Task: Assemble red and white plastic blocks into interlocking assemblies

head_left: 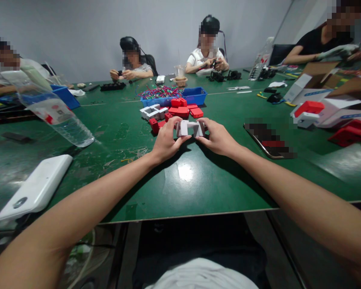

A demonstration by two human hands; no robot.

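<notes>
A white plastic frame-like part is held just above the green table, in front of me. My left hand grips its left end between thumb and fingers. Its right end sits in the pinch of my right hand. The part has an open gap in its middle, and the fingers cover its outer ends. Right behind my hands lies a loose pile of red plastic parts, with similar white plastic parts at its left.
Beyond the pile stands a blue tray with coloured wires. A tilted water bottle and a white power bank are on the left. To the right are a phone and cardboard boxes. Several people sit around the table.
</notes>
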